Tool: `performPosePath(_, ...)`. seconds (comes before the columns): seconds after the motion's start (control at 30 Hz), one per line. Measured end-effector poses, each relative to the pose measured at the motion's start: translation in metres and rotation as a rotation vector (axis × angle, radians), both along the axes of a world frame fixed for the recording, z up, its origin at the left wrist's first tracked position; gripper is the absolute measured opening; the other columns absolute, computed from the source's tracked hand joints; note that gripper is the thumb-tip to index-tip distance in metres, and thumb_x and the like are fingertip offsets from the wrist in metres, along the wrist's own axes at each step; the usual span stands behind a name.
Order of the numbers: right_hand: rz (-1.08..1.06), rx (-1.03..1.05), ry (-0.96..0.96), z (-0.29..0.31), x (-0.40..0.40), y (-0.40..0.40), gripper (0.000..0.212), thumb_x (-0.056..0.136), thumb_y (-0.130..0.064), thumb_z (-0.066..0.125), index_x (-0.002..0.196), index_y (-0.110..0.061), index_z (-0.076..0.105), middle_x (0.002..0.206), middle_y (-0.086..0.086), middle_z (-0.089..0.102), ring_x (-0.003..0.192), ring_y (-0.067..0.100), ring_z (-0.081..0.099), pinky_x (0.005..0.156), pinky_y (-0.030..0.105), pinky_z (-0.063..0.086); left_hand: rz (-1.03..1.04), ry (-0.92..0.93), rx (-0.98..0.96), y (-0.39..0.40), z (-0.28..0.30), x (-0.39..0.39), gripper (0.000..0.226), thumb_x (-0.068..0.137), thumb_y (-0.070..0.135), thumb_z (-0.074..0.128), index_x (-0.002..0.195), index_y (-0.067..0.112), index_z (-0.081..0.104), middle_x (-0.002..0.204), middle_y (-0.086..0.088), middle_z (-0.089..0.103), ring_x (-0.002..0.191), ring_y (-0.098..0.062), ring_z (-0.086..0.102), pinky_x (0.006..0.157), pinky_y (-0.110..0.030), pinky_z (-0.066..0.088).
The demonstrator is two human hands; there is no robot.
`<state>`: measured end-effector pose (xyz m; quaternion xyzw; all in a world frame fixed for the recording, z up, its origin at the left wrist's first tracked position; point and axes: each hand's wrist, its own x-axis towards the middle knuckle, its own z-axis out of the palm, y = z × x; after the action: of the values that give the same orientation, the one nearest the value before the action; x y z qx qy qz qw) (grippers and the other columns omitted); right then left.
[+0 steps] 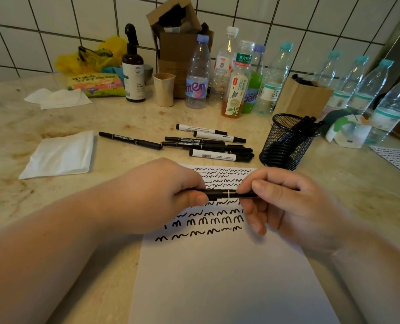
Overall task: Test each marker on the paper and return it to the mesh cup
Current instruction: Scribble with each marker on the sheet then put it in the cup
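Observation:
A black marker (222, 194) lies level between both hands above the white paper (229, 277). My left hand (161, 195) grips its left end and my right hand (285, 204) pinches its right end. Rows of black squiggles cover the paper's upper part. Beyond the paper lies a pile of several black and white markers (208, 143), with one black marker (130, 140) apart to the left. The black mesh cup (285, 146) stands at the right with a few markers in it.
A folded tissue (61, 155) lies to the left. Along the tiled wall stand several plastic bottles (197, 73), a dark spray bottle (133, 71), a beige cup (164, 90) and a cardboard box (178, 38). Another scribbled sheet (398, 160) sits at the right edge.

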<state>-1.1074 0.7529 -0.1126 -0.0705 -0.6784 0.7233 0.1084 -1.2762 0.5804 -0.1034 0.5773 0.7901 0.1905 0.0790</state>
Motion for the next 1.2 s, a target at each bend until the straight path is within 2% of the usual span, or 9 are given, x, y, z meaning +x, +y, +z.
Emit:
performPosePath(0.2,-0.005,-0.005,0.003,-0.002,0.000,-0.001,0.014,0.091,-0.014,0.065,0.091,-0.005,0.076,0.075,0.018,0.064,0.055,0.027,0.060,0.052,0.033,0.051,-0.013,0.032,0.020,0.000,-0.002,0.000,0.024,0.093,0.050,0.050,0.103,0.037,0.067,0.069,0.015,0.055,0.069,-0.002,0.052,0.057,-0.017,0.034)
performPosePath(0.3,-0.019,-0.011,0.015,-0.002,0.000,-0.001,0.017,0.091,-0.014,0.062,0.092,-0.004,0.076,0.074,0.018,0.064,0.056,0.028,0.060,0.053,0.034,0.051,-0.015,0.020,0.028,-0.001,-0.001,0.000,0.024,0.093,0.050,0.052,0.103,0.037,0.068,0.068,0.015,0.057,0.068,-0.002,0.053,0.055,-0.015,0.033)
performPosePath(0.47,-0.081,0.073,0.024,-0.002,-0.001,0.002,0.018,0.086,-0.022,0.066,0.091,-0.008,0.077,0.068,0.014,0.062,0.056,0.025,0.056,0.055,0.032,0.046,0.006,-0.121,0.060,0.004,0.000,-0.005,0.016,0.091,0.049,0.057,0.104,0.046,0.066,0.073,0.016,0.065,0.069,-0.001,0.058,0.053,-0.013,0.038)
performPosePath(0.6,-0.286,0.093,0.174,0.007,-0.002,0.007,0.017,0.083,-0.025,0.065,0.084,-0.013,0.077,0.058,0.008,0.056,0.054,0.023,0.048,0.056,0.034,0.038,0.027,-0.142,0.118,0.003,-0.004,-0.010,0.027,0.090,0.051,0.056,0.118,0.047,0.056,0.072,0.009,0.063,0.064,0.001,0.057,0.051,-0.014,0.041)
performPosePath(0.77,-0.609,0.110,0.328,0.034,0.003,0.019,0.026,0.095,0.002,0.049,0.096,-0.010,0.073,0.068,0.006,0.059,0.063,0.020,0.055,0.061,0.030,0.044,0.055,-0.127,0.096,0.000,-0.006,-0.013,0.025,0.093,0.052,0.053,0.116,0.046,0.058,0.067,0.006,0.059,0.059,-0.001,0.053,0.056,-0.011,0.042)
performPosePath(0.83,-0.743,0.173,0.316,0.042,0.001,0.024,0.024,0.099,-0.004,0.049,0.100,-0.012,0.072,0.069,0.003,0.061,0.061,0.017,0.057,0.061,0.029,0.047,0.066,-0.113,0.066,0.001,-0.005,-0.012,0.020,0.094,0.052,0.052,0.112,0.047,0.060,0.069,0.006,0.061,0.057,-0.004,0.053,0.051,-0.015,0.041)
performPosePath(0.93,-0.914,0.407,0.249,0.048,-0.005,0.034,0.021,0.104,-0.019,0.049,0.107,-0.021,0.069,0.074,-0.001,0.064,0.061,0.012,0.061,0.067,0.031,0.054,0.068,-0.106,0.025,0.000,-0.004,-0.009,0.017,0.094,0.052,0.052,0.107,0.047,0.063,0.069,0.010,0.063,0.055,-0.004,0.054,0.047,-0.014,0.038)
performPosePath(1.1,-1.011,0.616,0.130,0.053,-0.015,0.048,0.018,0.103,-0.029,0.048,0.106,-0.029,0.067,0.077,-0.004,0.069,0.063,0.011,0.064,0.075,0.039,0.059,0.065,-0.113,0.009,0.000,-0.005,-0.010,0.016,0.095,0.051,0.053,0.102,0.045,0.066,0.073,0.014,0.069,0.059,-0.005,0.060,0.048,-0.014,0.039)
performPosePath(1.2,-1.043,0.639,0.078,0.055,-0.018,0.055,0.017,0.103,-0.030,0.049,0.106,-0.031,0.066,0.077,-0.004,0.069,0.063,0.012,0.064,0.078,0.041,0.059,0.063,-0.110,-0.005,0.000,-0.005,-0.011,0.016,0.095,0.051,0.053,0.100,0.044,0.067,0.075,0.014,0.070,0.062,-0.006,0.062,0.051,-0.017,0.043)
